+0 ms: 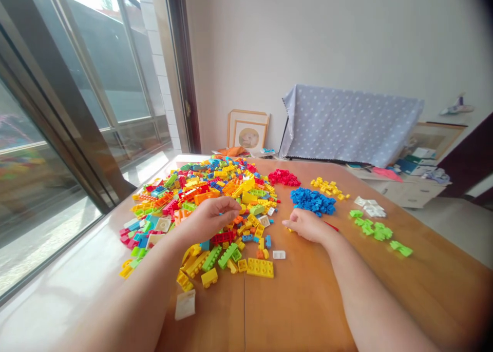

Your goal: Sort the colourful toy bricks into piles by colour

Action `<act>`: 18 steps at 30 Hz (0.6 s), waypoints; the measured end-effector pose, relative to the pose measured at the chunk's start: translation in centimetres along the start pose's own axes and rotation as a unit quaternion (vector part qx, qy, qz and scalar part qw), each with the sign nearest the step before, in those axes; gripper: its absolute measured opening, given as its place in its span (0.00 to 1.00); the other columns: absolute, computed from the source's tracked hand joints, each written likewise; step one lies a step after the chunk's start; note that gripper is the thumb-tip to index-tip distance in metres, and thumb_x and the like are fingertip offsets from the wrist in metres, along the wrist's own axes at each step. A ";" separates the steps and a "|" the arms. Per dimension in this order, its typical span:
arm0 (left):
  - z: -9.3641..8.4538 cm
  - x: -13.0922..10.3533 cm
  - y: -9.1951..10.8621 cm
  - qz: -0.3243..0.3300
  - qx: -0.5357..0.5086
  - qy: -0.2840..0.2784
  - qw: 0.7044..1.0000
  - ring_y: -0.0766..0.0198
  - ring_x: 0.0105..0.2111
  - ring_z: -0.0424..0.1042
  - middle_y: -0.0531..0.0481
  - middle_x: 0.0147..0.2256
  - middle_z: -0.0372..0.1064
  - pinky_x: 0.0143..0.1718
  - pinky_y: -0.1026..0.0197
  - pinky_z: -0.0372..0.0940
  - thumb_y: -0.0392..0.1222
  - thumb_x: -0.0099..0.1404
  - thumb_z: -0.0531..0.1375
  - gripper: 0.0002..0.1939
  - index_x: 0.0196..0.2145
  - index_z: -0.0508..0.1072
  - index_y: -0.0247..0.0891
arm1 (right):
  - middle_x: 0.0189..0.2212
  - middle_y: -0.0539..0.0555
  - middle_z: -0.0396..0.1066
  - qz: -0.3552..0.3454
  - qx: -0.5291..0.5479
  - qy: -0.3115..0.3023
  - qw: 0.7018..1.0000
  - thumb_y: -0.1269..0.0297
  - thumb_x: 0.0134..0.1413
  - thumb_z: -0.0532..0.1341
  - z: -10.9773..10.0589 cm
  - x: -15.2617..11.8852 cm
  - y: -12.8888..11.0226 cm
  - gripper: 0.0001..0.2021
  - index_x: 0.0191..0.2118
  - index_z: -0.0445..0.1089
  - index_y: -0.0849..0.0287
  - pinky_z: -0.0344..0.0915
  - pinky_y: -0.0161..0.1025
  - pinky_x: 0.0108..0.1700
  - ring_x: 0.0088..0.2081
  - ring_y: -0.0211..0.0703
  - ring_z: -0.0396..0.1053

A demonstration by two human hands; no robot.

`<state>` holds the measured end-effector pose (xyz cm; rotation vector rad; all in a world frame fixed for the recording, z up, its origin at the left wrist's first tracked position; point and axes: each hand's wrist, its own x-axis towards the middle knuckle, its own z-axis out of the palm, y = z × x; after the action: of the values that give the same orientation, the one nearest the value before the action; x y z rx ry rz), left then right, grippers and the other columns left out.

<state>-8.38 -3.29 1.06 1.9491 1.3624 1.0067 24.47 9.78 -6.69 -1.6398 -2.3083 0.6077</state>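
My left hand is over the large mixed pile of toy bricks, its fingers bent and close together; what they hold, if anything, is hidden. My right hand rests low over the wooden table, just in front of the blue brick pile. Its fingers are pinched together near a small yellow piece, which shows under the fingertips. A thin red piece lies behind the right wrist. Between the hands, a white brick and a yellow eight-stud brick lie near the mixed pile.
Small groups of red bricks, yellow bricks, white bricks and lime green bricks lie on the right half of the table. A pale flat piece is near the front. Glass doors stand at left.
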 end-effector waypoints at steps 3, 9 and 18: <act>0.2 -0.4 0.3 0.037 0.079 -0.065 0.994 0.61 0.40 0.75 0.50 0.40 0.78 0.43 0.60 0.66 0.45 0.69 0.60 0.09 0.41 0.80 0.42 | 0.27 0.50 0.73 -0.033 0.038 0.033 0.998 0.48 0.59 0.62 -0.4 -0.6 -1.0 0.16 0.36 0.71 0.57 0.51 0.35 0.29 0.28 0.40 0.66; 1.4 -1.0 0.9 0.062 0.248 -0.147 0.956 0.59 0.40 0.71 0.52 0.36 0.76 0.46 0.56 0.59 0.42 0.63 0.62 0.06 0.33 0.80 0.45 | 0.21 0.45 0.65 -0.137 0.115 0.018 0.984 0.55 0.61 0.60 0.5 -2.6 -5.3 0.10 0.38 0.74 0.56 0.50 0.33 0.27 0.24 0.36 0.60; 1.3 -1.1 0.9 -0.003 0.376 -0.160 0.913 0.55 0.40 0.70 0.50 0.31 0.76 0.50 0.50 0.55 0.37 0.59 0.60 0.09 0.26 0.80 0.44 | 0.39 0.49 0.81 -0.248 0.050 -0.018 0.967 0.64 0.60 0.61 2.6 -5.1 -10.8 0.12 0.45 0.80 0.48 0.62 0.34 0.37 0.38 0.41 0.75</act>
<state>-7.10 -4.68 0.69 2.4924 1.6989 0.1030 16.01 1.48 -3.79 -0.9517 -2.5281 0.6231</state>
